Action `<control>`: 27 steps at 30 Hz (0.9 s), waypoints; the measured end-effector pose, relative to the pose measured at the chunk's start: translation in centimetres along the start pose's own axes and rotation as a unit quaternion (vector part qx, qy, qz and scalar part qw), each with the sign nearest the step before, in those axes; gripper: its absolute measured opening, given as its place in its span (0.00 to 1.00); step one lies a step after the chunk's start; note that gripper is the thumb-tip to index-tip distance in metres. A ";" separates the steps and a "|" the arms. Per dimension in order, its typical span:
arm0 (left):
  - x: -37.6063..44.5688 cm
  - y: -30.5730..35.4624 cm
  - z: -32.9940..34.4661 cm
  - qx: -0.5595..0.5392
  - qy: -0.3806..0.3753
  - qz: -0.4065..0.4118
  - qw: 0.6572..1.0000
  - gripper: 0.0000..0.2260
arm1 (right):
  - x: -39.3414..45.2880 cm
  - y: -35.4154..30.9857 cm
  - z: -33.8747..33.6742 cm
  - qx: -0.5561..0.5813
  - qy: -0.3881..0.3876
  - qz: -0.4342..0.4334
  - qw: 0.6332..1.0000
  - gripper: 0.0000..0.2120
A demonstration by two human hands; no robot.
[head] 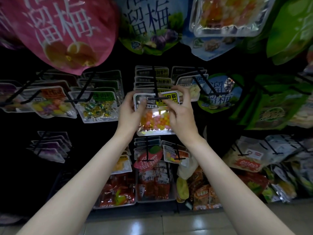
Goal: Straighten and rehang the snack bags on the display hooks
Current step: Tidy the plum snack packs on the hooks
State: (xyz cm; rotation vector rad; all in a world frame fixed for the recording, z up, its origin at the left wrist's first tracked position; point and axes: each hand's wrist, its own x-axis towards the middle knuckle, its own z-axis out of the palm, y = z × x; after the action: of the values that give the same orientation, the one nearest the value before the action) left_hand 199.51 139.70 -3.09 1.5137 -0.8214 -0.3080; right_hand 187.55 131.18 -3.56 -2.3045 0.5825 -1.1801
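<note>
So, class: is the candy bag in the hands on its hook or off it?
Cannot tell for sure. The candy bag sits at the hook tip, the crossbar over its header, both hands pinching its top corners.

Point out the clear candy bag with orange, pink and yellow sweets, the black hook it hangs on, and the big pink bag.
clear candy bag [155, 120], head view, on the sweets showing between both hands
black hook [155, 78], head view, on its rod above the bag
big pink bag [55, 31], head view, on its printed front
</note>
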 end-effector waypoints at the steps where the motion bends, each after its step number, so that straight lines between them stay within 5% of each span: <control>1: 0.2 0.2 -0.1 0.033 -0.008 0.050 0.998 0.12 | 0.1 -0.1 0.0 0.001 -0.003 0.002 1.000 0.19; 4: 1.1 1.7 -0.1 0.084 -0.041 0.100 0.991 0.14 | 0.4 0.0 0.1 -0.005 -0.012 0.009 1.000 0.19; 15: 2.8 3.7 -1.2 0.078 -0.142 -0.059 0.985 0.06 | -0.2 1.0 0.1 -0.017 -0.035 -0.017 0.999 0.16; 18: 3.1 3.0 -0.3 0.056 -0.092 -0.074 0.991 0.05 | 0.1 1.7 1.0 -0.065 -0.055 -0.006 0.996 0.20; 22: 4.0 1.4 0.2 0.264 0.021 0.021 0.964 0.13 | 0.5 2.1 2.3 -0.204 -0.084 0.007 0.975 0.30; 24: 2.7 -0.1 -0.5 0.267 0.047 0.069 0.960 0.17 | -0.6 2.2 2.5 -0.192 -0.055 0.033 0.979 0.27; 27: -0.8 -3.6 -2.2 0.230 0.063 0.013 0.971 0.17 | -4.5 3.5 3.5 -0.117 -0.049 0.110 0.986 0.20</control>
State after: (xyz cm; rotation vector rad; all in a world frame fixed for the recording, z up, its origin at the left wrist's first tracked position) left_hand 201.41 141.62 -6.39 1.9295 -0.8462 0.0048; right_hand 187.52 131.72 -10.26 -2.3989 0.9547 -0.9307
